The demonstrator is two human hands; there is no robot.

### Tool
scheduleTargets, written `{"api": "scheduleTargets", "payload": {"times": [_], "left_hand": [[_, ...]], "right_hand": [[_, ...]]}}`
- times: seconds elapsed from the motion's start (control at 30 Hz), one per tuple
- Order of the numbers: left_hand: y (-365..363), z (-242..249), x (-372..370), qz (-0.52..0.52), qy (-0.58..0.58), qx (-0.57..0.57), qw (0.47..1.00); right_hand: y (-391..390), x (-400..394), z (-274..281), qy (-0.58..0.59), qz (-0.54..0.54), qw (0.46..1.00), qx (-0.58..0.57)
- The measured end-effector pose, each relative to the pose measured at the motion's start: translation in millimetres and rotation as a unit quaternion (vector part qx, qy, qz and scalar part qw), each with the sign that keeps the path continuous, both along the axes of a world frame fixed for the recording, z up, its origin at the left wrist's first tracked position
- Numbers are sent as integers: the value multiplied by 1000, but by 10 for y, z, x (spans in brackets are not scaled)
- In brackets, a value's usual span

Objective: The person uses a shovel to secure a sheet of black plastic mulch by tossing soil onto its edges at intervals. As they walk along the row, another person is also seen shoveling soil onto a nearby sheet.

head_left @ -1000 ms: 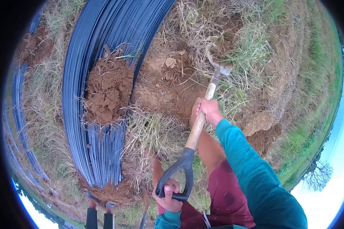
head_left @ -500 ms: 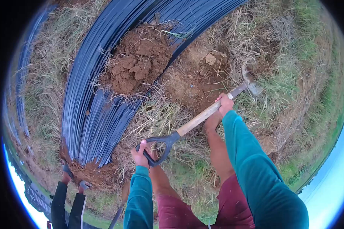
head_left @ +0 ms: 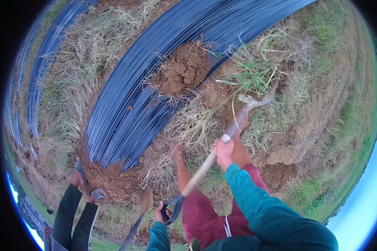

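A shovel [head_left: 202, 170] with a wooden shaft and a black D-shaped handle slants across my front. My left hand [head_left: 159, 213] is closed around its D-handle, low and near my thigh. Farther up, my right hand [head_left: 224, 151] wraps the shaft close to the metal socket. A clump of green and dry grass [head_left: 255, 76] sits at the blade end and covers much of the blade. Just left of it, a heap of brown soil [head_left: 183, 72] rests on the black plastic sheeting [head_left: 125, 106]. My bare feet are on the grass.
Another person's legs in dark trousers [head_left: 67, 213] and sandals stand at the lower left, beside loose soil [head_left: 113, 180] at the sheeting's end. A second shovel [head_left: 145, 203] shows near them. More sheeting strips [head_left: 50, 54] run along the far left. Dry grass [head_left: 77, 62] lies between the rows.
The shovel has come back toward my body, and a grass clump now shows at its blade. Both hands have moved lower while keeping hold. My view has shifted left.
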State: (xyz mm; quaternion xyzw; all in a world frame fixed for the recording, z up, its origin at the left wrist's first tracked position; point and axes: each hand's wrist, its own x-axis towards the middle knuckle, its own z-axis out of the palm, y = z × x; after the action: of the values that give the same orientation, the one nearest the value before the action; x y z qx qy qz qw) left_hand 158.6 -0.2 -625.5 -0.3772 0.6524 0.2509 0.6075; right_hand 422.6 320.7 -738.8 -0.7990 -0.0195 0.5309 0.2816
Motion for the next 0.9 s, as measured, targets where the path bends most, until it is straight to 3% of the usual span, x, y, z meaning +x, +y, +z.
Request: {"api": "scheduleTargets", "payload": {"times": [0.13,0.3,0.4,0.57,0.67,0.77,0.9], "left_hand": [[-226,126,-140,43,-21,19,999],[460,478,-208,23,22,66,997],[708,905,89,49,62,130,988],[1283,1483,406,-111,177,215,954],[1879,1734,705,-217,173,186,943],[2559,2043,1227,-223,177,163,945],[3347,2713,1962,-247,186,222,925]], "right_hand": [[245,-474,65,20,46,998,35],[479,-260,580,67,-23,996,58],[571,278,1001,83,-88,991,64],[653,1264,1846,152,-183,960,147],[828,1805,2094,135,-229,956,121],[1059,2503,2129,116,-260,954,94],[1345,3277,2311,96,-270,956,66]]}}
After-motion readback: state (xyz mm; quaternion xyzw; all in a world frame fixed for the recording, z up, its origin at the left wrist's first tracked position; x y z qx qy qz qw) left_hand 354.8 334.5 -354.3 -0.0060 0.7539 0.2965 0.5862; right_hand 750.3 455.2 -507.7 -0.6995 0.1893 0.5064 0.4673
